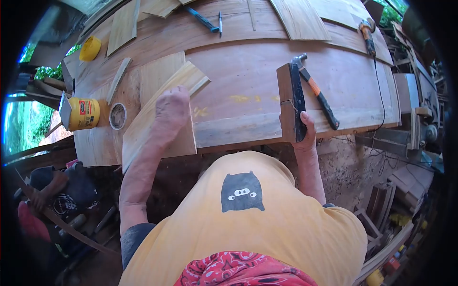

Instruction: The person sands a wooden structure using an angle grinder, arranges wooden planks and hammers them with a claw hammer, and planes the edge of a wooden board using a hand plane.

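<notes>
My left hand (pixel 172 106) is closed over a pale wooden board (pixel 143 125) that lies slanted on the bench; its fingertips are mostly hidden. Under that board is a second light board (pixel 183 136), reaching past the bench's front edge. My right hand (pixel 307 127) grips the lower end of a brown wooden block with a black face (pixel 292 95), held upright at the front edge, thumb on the black side. Just right of the block lies a claw hammer (pixel 315 88) with an orange and black handle.
A yellow tub (pixel 84 114) and a round lid (pixel 118 116) are at the left. Several boards (pixel 300 21), a blue-handled tool (pixel 202 20), a pen (pixel 220 23) and a corded power tool (pixel 367 38) lie toward the back. Another person (pixel 62 190) sits lower left.
</notes>
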